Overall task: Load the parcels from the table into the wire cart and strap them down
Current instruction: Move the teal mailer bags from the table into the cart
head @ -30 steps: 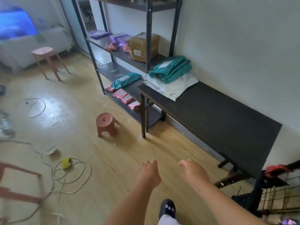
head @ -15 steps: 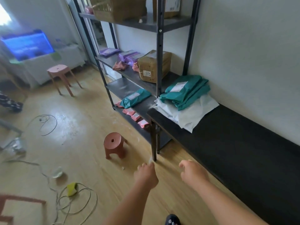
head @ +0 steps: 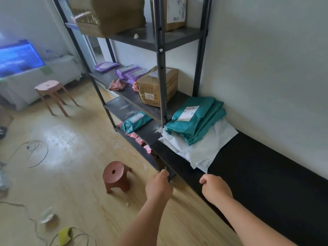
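The black table (head: 266,174) stretches ahead and right of both hands. On it, beyond the hands, teal parcels (head: 195,119) lie stacked on white parcels (head: 204,150). Left hand (head: 158,187) and right hand (head: 215,189) hover loosely curled, holding nothing.

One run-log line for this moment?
phase: reaching | left hand: empty | right hand: empty | teal parcels: on white parcels, on table | cart: unseen

Top-shelf cartons (head: 110,13) cropped by upper edge; table (head: 266,183) cropped at right; both hands' fingertips curled under, unseen; screen (head: 17,57) blurred.
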Action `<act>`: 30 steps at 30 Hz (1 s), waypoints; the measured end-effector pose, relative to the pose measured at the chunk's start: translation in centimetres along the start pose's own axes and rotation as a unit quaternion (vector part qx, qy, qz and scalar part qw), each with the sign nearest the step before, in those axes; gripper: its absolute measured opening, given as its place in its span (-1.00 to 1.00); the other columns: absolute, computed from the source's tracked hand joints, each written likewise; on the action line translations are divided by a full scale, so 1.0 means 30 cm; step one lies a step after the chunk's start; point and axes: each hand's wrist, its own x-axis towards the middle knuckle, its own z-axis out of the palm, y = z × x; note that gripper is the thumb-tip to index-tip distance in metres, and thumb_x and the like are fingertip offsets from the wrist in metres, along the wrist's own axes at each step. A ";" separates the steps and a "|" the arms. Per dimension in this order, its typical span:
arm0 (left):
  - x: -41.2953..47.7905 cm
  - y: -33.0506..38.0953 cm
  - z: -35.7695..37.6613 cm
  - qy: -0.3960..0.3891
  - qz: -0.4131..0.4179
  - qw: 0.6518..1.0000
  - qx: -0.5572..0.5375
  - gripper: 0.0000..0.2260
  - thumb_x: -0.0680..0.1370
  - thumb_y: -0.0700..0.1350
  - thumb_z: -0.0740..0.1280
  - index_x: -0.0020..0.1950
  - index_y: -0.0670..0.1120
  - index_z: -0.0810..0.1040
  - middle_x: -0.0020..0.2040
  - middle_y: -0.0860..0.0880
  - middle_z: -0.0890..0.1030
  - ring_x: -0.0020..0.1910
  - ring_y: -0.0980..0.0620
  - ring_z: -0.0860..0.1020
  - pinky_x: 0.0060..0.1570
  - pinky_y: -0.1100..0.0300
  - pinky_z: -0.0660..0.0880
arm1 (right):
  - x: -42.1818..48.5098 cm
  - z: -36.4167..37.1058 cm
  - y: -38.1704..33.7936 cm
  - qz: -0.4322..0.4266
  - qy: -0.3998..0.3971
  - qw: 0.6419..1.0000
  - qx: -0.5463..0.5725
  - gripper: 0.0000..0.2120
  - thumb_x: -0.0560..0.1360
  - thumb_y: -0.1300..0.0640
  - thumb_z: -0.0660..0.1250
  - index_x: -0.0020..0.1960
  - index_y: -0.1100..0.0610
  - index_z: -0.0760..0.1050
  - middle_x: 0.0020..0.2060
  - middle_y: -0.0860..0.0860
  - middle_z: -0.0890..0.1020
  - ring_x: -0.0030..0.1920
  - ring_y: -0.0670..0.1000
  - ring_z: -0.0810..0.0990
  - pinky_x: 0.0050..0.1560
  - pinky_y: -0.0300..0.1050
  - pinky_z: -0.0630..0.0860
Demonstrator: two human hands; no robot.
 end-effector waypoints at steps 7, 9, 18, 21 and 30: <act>0.207 0.179 -0.103 0.116 0.085 0.988 -0.057 -0.74 0.63 -0.13 0.13 0.23 0.03 0.53 0.14 0.10 0.57 0.15 0.05 0.51 -0.07 0.19 0.45 | 0.142 -0.134 -0.041 0.023 0.062 0.996 0.056 -0.78 0.57 0.18 0.23 0.16 0.00 0.53 0.05 -0.08 0.61 -0.02 -0.05 0.60 -0.11 -0.18 0.57; 0.279 0.216 -0.121 0.126 0.118 0.984 -0.053 -0.76 0.65 -0.09 0.13 0.21 0.00 0.54 0.12 0.08 0.59 0.09 0.05 0.53 -0.08 0.19 0.46 | 0.194 -0.170 -0.065 0.035 0.084 0.993 0.075 -0.76 0.57 0.20 0.20 0.17 0.01 0.52 0.03 -0.07 0.60 -0.05 -0.04 0.59 -0.21 -0.20 0.52; 0.635 0.347 -0.187 0.074 0.158 0.980 -0.095 -0.73 0.65 -0.01 0.16 0.33 -0.01 0.44 0.22 0.03 0.50 0.20 0.02 0.48 0.03 0.13 0.46 | 0.449 -0.329 -0.191 0.068 0.181 0.968 0.162 -0.77 0.59 0.18 0.21 0.19 0.01 0.53 0.01 -0.04 0.64 -0.11 -0.02 0.60 -0.20 -0.13 0.56; 0.743 0.369 -0.195 0.038 0.152 0.982 -0.104 -0.68 0.65 0.01 0.18 0.39 -0.02 0.39 0.32 -0.02 0.43 0.31 -0.03 0.39 0.18 0.10 0.39 | 0.539 -0.365 -0.227 0.067 0.207 0.954 0.208 -0.73 0.58 0.20 0.22 0.26 0.06 0.51 0.12 0.00 0.63 0.03 0.01 0.61 -0.04 -0.13 0.55; 0.963 0.395 -0.131 -0.043 0.153 0.985 -0.071 -0.49 0.60 0.16 0.18 0.50 -0.05 0.28 0.45 -0.04 0.34 0.43 -0.07 0.29 0.36 -0.02 0.34 | 0.723 -0.417 -0.267 0.137 0.204 0.892 0.379 -0.60 0.56 0.19 0.23 0.40 0.04 0.39 0.34 0.01 0.50 0.09 -0.05 0.51 0.00 -0.22 0.35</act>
